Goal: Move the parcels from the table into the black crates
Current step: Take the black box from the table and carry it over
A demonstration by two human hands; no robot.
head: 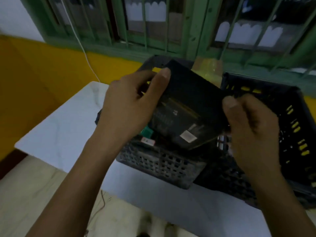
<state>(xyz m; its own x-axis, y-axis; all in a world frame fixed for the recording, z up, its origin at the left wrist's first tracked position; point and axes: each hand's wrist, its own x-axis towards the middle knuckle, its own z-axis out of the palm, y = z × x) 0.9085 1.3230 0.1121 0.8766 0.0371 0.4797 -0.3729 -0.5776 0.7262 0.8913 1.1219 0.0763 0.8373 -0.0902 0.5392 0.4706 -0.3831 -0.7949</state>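
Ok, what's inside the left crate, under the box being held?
A green item and a red-and-white label show in the left crate; the black box held over it hides the rest.

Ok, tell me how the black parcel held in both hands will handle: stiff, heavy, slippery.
Probably stiff: the black parcel shows straight edges between the left hand and right hand, with no sag. Likely light for its size, since the grip is at its edges only. Perhaps slippery: its surface near the white label looks glossy.
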